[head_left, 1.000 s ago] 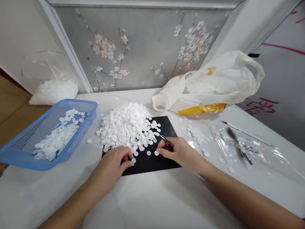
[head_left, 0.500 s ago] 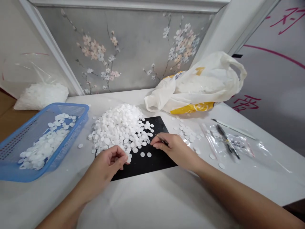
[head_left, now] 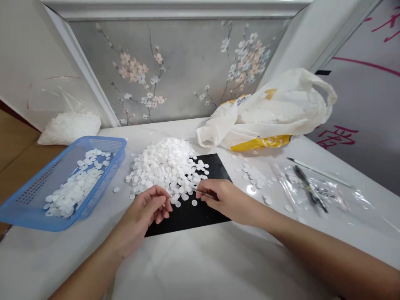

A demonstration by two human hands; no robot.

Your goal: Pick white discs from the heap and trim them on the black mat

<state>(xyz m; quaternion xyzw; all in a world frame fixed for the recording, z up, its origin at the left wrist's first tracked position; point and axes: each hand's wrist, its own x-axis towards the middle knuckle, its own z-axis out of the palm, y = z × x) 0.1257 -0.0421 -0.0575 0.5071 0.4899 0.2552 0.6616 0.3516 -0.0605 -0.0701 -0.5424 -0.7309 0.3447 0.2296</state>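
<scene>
A heap of small round white discs (head_left: 165,162) lies partly on a black mat (head_left: 190,216) on the table. At the heap's front left edge is my left hand (head_left: 146,212), thumb and forefinger pinched together and the other fingers curled. Whatever is in that pinch is too small to make out. My right hand (head_left: 221,198) is over the mat's right part, its fingers closed on a thin metal tool (head_left: 203,193) pointing left toward the discs. The exact kind of tool is hidden by the fingers. One loose disc (head_left: 194,203) lies on the mat between my hands.
On the left stands a blue plastic basket (head_left: 37,208) holding more discs, with a clear bag of white pieces (head_left: 70,127) behind it. A white and yellow carrier bag (head_left: 265,121) lies at the back right. Scattered discs (head_left: 254,175), a black pen (head_left: 309,189) and clear bags lie at right.
My right hand has come left, closer to my left hand, with the tool. The left fingertips have shifted slightly. The whole view has moved a little to the left.
</scene>
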